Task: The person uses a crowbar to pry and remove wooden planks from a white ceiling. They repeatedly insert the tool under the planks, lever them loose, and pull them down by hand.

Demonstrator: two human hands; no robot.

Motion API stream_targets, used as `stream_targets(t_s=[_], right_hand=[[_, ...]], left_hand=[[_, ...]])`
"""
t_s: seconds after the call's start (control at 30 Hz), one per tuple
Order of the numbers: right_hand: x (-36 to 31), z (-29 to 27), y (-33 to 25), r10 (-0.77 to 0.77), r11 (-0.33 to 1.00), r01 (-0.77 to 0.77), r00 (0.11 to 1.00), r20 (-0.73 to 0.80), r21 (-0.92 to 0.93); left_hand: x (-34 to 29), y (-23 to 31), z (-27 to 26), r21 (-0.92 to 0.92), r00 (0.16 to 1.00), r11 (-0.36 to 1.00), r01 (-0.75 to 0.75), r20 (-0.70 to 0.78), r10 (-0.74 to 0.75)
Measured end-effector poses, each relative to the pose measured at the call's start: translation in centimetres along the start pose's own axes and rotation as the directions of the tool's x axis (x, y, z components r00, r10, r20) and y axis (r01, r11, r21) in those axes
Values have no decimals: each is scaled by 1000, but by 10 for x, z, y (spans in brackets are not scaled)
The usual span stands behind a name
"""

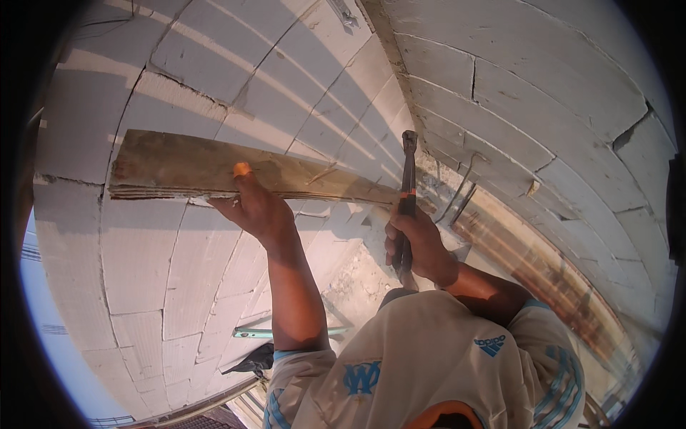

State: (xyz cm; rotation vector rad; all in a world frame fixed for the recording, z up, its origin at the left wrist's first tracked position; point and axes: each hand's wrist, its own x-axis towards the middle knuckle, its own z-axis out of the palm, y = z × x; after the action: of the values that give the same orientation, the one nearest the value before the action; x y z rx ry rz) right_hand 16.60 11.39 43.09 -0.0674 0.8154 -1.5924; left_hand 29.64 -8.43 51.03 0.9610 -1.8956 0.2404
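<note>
My left hand (259,211) is closed on the lower edge of a long brown wooden board (179,163), with a bright orange patch at one fingertip. The board lies lengthwise against the pale block wall, its layered edge facing me and its far end narrowing toward the corner. To the right, my right hand (421,247) wraps round the dark handle of a hammer (409,168), which has orange bands and a small metal head pointing up. The hammer stands upright beside the board's right end; whether they touch, I cannot tell.
Large pale blocks form the left wall (214,64) and right wall (500,93), meeting in a corner. A rusty brown board or beam (529,250) runs along the right wall. Below my left arm are a green level-like bar (250,333) and a dark cloth or bag (254,360).
</note>
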Motion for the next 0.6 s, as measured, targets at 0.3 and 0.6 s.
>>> stream_targets(t_s=[0.3, 0.6], right_hand=[[-6, -8, -23, -147, 989, 147, 984, 104, 13], [-1, -18, -19, -14, 1000, 13, 990, 139, 9]], left_hand=[[2, 51, 10, -782, 932, 575, 240, 20, -361], [5, 33, -2, -28, 963, 965, -259, -77, 256]])
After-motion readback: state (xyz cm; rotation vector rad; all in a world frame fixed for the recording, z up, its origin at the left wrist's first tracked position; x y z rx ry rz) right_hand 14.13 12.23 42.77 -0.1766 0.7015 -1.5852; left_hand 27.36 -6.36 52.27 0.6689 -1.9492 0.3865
